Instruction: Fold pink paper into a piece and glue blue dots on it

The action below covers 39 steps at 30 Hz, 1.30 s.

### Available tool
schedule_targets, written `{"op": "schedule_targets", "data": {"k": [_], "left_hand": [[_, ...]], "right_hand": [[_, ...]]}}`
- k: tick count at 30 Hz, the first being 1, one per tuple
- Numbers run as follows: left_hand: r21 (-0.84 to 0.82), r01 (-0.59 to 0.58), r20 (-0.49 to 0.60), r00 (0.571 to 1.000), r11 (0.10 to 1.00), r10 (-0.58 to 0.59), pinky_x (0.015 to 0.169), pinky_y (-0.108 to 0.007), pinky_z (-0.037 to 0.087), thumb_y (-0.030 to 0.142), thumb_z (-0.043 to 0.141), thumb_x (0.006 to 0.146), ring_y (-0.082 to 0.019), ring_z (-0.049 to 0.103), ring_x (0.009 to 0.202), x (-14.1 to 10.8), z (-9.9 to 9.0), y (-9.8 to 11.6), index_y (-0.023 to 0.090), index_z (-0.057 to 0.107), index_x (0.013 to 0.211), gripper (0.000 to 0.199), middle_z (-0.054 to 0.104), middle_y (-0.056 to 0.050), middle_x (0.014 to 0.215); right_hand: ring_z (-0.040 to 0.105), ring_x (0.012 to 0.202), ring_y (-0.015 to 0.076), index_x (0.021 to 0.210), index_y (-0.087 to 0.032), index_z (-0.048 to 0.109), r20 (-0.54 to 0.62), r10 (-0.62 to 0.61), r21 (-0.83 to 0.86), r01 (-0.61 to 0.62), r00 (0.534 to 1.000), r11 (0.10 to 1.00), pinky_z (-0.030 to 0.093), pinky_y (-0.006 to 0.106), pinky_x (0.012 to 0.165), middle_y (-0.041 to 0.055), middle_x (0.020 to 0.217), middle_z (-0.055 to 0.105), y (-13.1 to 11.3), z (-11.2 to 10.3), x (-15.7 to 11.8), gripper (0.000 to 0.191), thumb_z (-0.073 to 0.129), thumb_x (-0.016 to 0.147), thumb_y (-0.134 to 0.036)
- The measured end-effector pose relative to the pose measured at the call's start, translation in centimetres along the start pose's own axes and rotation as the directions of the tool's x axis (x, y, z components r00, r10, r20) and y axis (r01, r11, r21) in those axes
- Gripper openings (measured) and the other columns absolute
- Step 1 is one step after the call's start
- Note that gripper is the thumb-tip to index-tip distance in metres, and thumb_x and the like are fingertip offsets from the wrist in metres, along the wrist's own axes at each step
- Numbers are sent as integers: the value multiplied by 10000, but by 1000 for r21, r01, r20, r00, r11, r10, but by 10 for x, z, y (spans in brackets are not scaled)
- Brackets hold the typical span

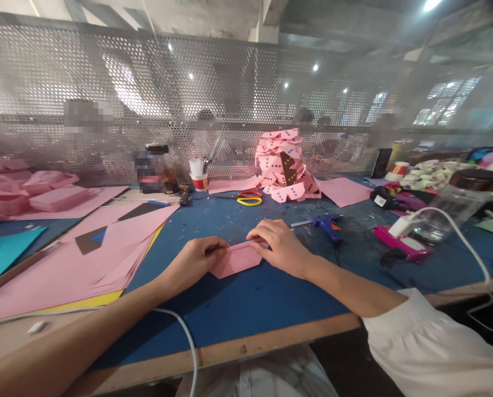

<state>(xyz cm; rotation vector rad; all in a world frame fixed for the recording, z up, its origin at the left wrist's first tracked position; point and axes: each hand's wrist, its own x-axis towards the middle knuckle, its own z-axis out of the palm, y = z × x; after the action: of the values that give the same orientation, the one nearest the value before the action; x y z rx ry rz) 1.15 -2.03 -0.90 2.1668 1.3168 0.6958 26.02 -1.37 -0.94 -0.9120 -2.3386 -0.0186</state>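
Note:
A small piece of folded pink paper lies low over the blue table top, between my two hands. Its left end is pinched by my left hand, thumb and forefinger closed together. At the upper right edge, my right hand grips it with bent fingers, which hide that corner. A narrow fold runs along the far edge of the paper. Just beyond my right hand rests a blue glue gun, its nozzle pointing left. Scissors with red and yellow handles lie farther back.
Large pink sheets are spread at the left, near a teal sheet. Pink dotted paper pieces are piled at the back. A magenta device with a white cable and a glass jar stand at right. A perforated screen borders the table.

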Motion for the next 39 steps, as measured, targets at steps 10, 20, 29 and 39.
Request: {"op": "schedule_targets", "data": {"k": [10,20,29,39], "left_hand": [[-3,7,7,1000,1000,-7,763,-284,476,307,487,891,-217,665,869,0,-1,4,215,742,1006,294,763,-7,945],[-14,5,7,1000,1000,-5,760,-289,468,322,485,894,-216,658,862,0,0,4,209,732,989,288,757,-9,931],[-29,9,14,1000,1000,-8,742,-280,453,329,496,900,-201,641,840,-1,1,0,214,725,985,271,744,1,915],[-18,22,11,1000,1000,-22,738,-274,440,339,498,900,-199,635,840,1,2,-1,217,722,986,270,745,5,913]], "right_hand": [[614,957,181,996,-208,632,9,1,2,-1,1000,1000,364,353,927,31,971,680,1,1,-1,60,584,964,-224],[618,961,180,989,-207,633,13,3,7,-3,1000,1000,361,344,929,26,978,684,2,3,-2,50,596,958,-218],[622,946,176,981,-203,632,16,-1,1,1,1000,1000,365,336,919,26,959,683,1,2,-1,48,593,960,-221],[621,944,173,983,-200,634,21,3,-3,-3,1000,1000,365,329,910,21,957,683,1,2,-1,45,602,953,-211]]}}
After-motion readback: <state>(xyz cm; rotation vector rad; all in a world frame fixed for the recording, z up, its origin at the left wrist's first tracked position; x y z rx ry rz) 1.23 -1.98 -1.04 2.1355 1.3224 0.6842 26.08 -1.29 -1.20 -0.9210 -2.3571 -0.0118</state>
